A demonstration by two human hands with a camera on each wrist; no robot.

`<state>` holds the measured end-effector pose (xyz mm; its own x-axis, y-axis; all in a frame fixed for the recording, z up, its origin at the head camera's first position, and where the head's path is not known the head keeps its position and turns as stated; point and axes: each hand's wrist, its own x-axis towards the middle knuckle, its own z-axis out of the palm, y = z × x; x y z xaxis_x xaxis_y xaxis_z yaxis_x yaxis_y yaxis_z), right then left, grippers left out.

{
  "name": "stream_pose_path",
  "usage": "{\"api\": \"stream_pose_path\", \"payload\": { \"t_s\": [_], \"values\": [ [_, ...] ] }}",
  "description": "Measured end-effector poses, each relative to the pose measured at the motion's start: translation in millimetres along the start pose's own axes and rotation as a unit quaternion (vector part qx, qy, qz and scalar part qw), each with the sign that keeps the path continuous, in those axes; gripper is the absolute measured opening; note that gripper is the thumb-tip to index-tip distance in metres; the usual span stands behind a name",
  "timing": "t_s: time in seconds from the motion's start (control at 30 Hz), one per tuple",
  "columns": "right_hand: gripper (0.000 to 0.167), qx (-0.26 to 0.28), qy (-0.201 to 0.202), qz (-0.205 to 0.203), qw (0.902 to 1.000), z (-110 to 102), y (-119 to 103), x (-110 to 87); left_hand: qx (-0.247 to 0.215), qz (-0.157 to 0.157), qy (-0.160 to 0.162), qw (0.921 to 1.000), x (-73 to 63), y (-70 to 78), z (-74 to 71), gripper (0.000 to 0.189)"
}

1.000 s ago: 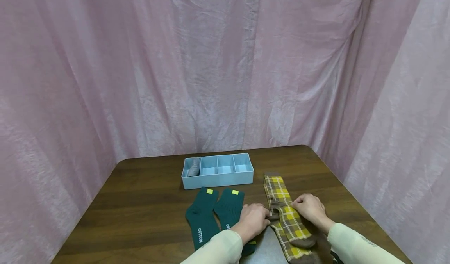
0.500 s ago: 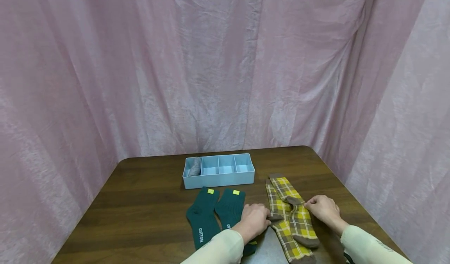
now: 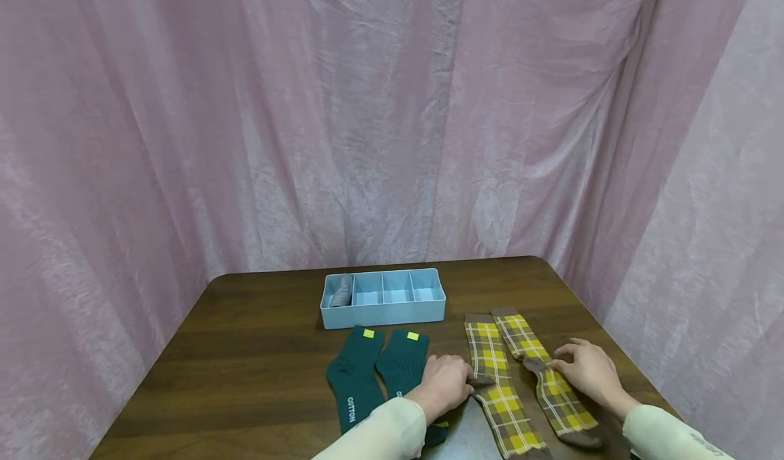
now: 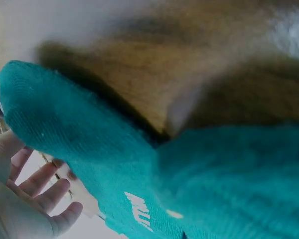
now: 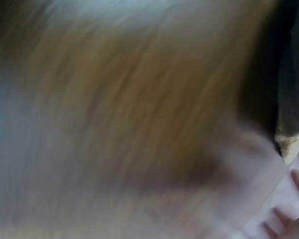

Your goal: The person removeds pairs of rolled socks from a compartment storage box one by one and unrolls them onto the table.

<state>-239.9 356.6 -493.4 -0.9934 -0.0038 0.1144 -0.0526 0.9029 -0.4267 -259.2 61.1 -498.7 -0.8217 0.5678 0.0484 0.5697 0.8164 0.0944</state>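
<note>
Plaid socks (image 3: 501,390) were slanted lengthwise, toes (image 3: 582,438) aimed near-right. The right hand (image 3: 590,373) was loosely spread; the left hand's (image 3: 442,382) grip couldn't be told. Leftmost in the box (image 3: 398,313), a grey roll (image 3: 342,292) was held

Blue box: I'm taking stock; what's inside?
The box holds a gray roll in its leftmost compartment; nothing shows in the other three. The front wall hides the near bottom.

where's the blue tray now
In the head view, the blue tray sits far back on the table, beyond the green socks, left of the plaid socks.
</note>
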Motion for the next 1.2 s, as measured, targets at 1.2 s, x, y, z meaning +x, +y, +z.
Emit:
{"api": "stream_pose_path", "payload": {
  "t_s": [1.2],
  "values": [
    [0.066, -0.071, -0.096, -0.258, 0.9586, 33, -4, -29.8, -0.026, 0.02, -0.122, 0.992, 5.2, 11.2, -0.3, 0.069]
  ]
}}
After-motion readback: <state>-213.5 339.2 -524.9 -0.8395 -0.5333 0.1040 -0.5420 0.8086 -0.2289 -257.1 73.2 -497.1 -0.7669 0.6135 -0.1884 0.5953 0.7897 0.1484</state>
